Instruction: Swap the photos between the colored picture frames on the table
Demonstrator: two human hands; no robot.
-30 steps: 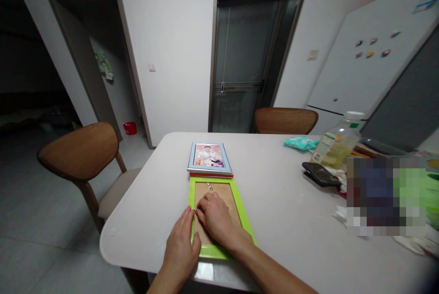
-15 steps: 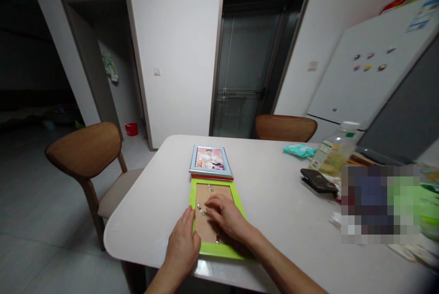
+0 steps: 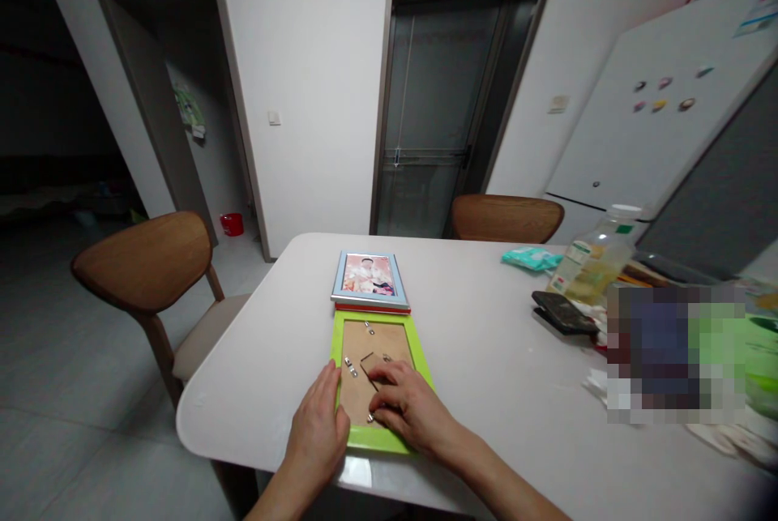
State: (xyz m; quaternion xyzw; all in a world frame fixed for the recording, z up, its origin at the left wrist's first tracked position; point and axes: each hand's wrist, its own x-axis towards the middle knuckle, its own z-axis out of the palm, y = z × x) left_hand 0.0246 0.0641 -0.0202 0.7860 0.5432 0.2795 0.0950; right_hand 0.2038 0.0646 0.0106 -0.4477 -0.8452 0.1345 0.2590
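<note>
A green picture frame [image 3: 422, 355] lies back side up near the table's front edge, its brown backing board [image 3: 358, 391] showing with small metal clips on it. My left hand [image 3: 317, 424] rests along the frame's left edge, fingers extended. Over the lower right of the backing is my right hand [image 3: 408, 406], its fingertips pinched at the small metal clip [image 3: 370, 417] near the bottom. Just beyond the green frame lies a light blue frame [image 3: 398, 282] with a photo, stacked on something red [image 3: 370, 308].
On the white table [image 3: 486, 391], at the right, are a teal packet [image 3: 532, 258], a bottle [image 3: 592, 258], a black phone-like object [image 3: 564, 314] and crumpled tissue. Wooden chairs stand at the left [image 3: 149, 262] and behind the table [image 3: 507, 218].
My right hand has moved from the left-middle clip down to the bottom one, uncovering the middle of the backing. The bottom clip has turned. My left hand stays at the frame's edge.
</note>
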